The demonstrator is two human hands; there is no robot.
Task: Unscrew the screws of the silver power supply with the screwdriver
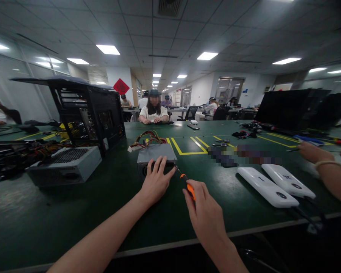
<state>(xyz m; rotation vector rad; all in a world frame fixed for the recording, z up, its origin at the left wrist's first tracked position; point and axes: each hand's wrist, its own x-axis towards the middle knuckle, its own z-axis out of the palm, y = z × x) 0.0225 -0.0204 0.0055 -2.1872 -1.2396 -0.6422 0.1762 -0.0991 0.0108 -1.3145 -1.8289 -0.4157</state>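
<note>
A grey computer power supply (156, 152) stands on the green table with its bundle of coloured cables behind it. My left hand (157, 181) lies on its near side and top edge, fingers spread and thumb stretched toward the right corner. An orange and black screwdriver (191, 190) is in my right hand (206, 212), with the fingers closed round its handle. Its thin shaft points up and left to the right end of the power supply's near face. Whether the tip sits in a screw there is too small to tell.
A second power supply (66, 167) and an open black computer case (88, 110) stand at the left. White power banks (265, 185) lie right, near a co-worker's hand (315, 153). Small tools (221, 143) lie beyond yellow tape (187, 153). Another person (154, 112) sits across.
</note>
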